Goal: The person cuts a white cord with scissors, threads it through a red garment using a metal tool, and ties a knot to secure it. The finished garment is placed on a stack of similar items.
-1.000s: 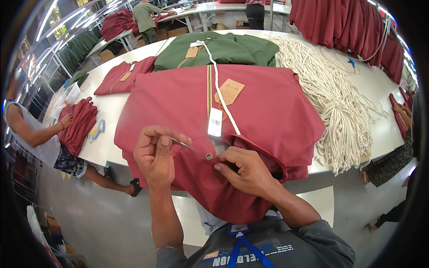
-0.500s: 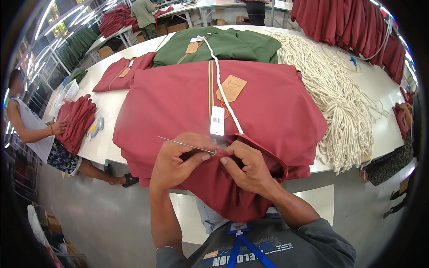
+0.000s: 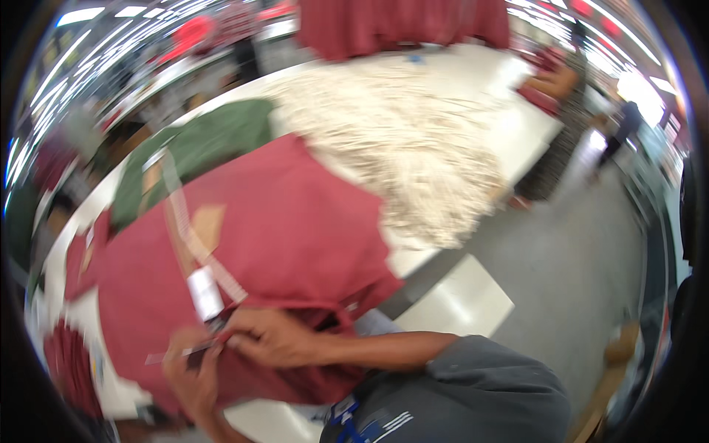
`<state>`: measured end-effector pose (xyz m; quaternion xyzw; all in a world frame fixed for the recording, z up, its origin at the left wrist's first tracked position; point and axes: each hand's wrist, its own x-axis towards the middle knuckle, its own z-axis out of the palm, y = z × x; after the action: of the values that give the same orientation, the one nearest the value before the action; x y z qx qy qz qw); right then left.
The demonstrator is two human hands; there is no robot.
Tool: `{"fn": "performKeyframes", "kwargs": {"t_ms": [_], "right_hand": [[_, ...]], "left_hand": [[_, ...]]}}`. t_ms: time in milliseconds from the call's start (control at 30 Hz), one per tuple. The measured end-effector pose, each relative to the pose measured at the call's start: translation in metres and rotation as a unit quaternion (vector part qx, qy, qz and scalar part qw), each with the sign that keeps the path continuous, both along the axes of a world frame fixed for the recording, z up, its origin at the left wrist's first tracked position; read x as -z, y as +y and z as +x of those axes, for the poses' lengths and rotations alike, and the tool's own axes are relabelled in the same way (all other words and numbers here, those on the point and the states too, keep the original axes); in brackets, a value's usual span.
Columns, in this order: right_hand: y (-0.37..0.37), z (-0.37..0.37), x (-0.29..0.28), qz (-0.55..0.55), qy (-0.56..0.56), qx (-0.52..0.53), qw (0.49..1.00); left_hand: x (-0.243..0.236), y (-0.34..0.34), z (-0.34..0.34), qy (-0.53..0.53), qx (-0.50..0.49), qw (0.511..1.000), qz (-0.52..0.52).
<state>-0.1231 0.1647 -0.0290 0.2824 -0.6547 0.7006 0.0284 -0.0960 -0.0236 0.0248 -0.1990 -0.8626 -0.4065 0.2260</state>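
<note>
A stack of maroon garments (image 3: 295,221) lies on the table in front of me, blurred by motion. At its near edge, my left hand (image 3: 193,373) pinches a thin metal needle-like rod (image 3: 156,359), which sticks out to the left. My right hand (image 3: 272,340) is closed on the maroon cloth right beside the left fingertips. A white cord (image 3: 182,210) runs down the garment's front to near my hands, across a zip. Next to it lie a brown card tag (image 3: 210,223) and a white label (image 3: 205,294). The exact spot between my fingertips is too smeared to make out.
A large heap of cream cords (image 3: 406,155) covers the table right of the stack. Green garments (image 3: 229,129) lie behind it. Maroon garments (image 3: 399,29) hang at the back. A person's arm (image 3: 554,83) rests at the table's right end. A pale panel (image 3: 461,303) stands below the edge.
My view has swung to the right, so the stack and my hands now appear farther left and tilted. Both hands keep their pinch close together at the garment's near edge.
</note>
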Motion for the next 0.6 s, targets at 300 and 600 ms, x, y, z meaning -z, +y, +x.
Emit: {"fn": "performKeyframes", "kwargs": {"t_ms": [300,600], "right_hand": [[0.009,-0.007,0.002,-0.046,0.027,-0.020,0.998],[-0.012,-0.007,0.013,-0.059,0.095,0.082,0.990]], "left_hand": [[0.001,0.005,0.002,-0.040,0.005,0.999,0.030],[-0.010,0.014,0.007,-0.070,-0.031,0.997,0.007]]}}
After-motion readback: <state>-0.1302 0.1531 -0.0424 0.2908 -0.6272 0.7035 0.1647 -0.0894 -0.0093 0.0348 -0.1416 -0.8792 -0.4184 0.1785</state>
